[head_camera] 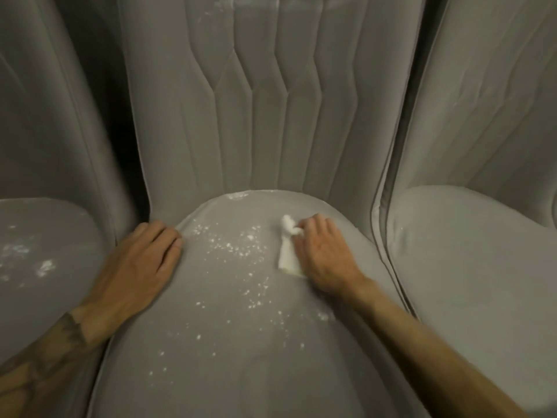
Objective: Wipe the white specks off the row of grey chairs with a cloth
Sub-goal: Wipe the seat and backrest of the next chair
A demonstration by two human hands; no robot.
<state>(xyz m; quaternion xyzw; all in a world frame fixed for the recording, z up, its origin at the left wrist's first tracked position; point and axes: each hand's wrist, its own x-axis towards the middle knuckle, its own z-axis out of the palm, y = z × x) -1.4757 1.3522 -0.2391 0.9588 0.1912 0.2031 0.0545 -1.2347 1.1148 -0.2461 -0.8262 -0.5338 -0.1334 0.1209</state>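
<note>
Three grey upholstered chairs stand side by side. The middle chair (211,372) fills the view, its seat scattered with white specks (238,248). My right hand (322,251) grips a small white cloth (286,254) and holds it down on the right part of this seat. My left hand (144,260) rests flat on the seat's left edge, fingers spread. More white specks lie at the seat's back edge (238,196) and near the top of the backrest (250,3).
The left chair (69,236) has white smears on its seat (45,267). The right chair (470,251) shows only a few faint marks. Narrow dark gaps separate the chairs. Tall channelled backrests rise behind all the seats.
</note>
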